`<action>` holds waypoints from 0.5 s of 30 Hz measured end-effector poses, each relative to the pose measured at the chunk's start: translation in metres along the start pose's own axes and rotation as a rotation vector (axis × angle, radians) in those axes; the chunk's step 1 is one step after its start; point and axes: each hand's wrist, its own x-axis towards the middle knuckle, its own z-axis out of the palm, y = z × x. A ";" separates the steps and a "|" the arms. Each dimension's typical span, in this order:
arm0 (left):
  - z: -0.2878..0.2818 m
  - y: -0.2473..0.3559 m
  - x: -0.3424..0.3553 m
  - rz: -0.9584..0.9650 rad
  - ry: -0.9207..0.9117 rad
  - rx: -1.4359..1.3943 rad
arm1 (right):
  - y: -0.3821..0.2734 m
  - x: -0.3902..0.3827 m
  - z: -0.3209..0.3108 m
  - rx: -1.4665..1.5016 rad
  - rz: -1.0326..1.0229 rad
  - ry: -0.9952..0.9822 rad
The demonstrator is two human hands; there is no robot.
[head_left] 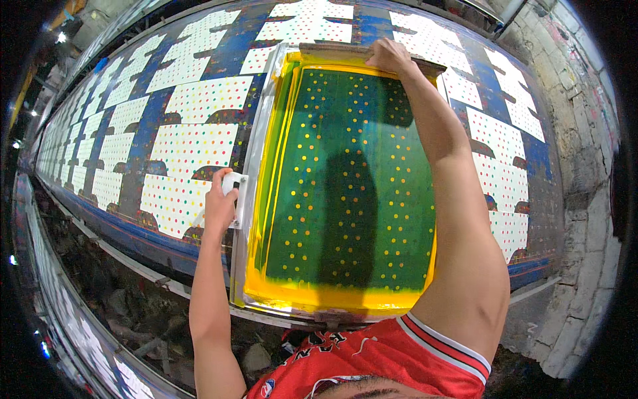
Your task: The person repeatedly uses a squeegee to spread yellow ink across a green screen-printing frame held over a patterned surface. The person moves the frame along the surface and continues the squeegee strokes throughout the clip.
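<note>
A screen-printing frame (254, 156) lies in front of me, with green mesh (405, 226) dotted by small yellow and orange spots. Yellow ink (325, 298) coats its near edge and runs up the left side. My left hand (219, 205) is closed round a white slotted handle (232, 181) on the frame's left rail. Across the far end lies a squeegee (332, 52), long and brownish. My right hand (391, 58) reaches over the mesh and grips its top edge; the fingers are partly hidden. My right forearm covers the frame's right side.
White cut fabric panels (209, 96) printed with coloured dots lie in rows on the long blue-stained table (133, 216). A block wall (575, 199) stands along the right. Another table with white pieces (93, 352) runs at lower left.
</note>
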 end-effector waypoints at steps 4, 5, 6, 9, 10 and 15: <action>0.001 0.005 0.001 -0.011 0.006 -0.035 | 0.000 0.000 0.005 0.008 0.007 -0.035; 0.001 0.005 0.002 0.008 0.004 -0.054 | 0.000 -0.004 0.004 -0.004 0.002 -0.042; 0.002 0.004 0.003 0.005 -0.007 -0.091 | -0.002 -0.011 0.004 -0.011 -0.014 -0.036; 0.002 0.000 0.004 0.003 -0.017 -0.150 | -0.017 -0.040 -0.003 0.034 0.035 -0.116; 0.002 -0.001 0.004 0.013 -0.014 -0.151 | -0.025 -0.050 -0.007 0.029 0.061 -0.178; 0.000 -0.009 0.005 0.077 -0.022 -0.124 | -0.074 -0.139 -0.026 0.025 0.106 -0.227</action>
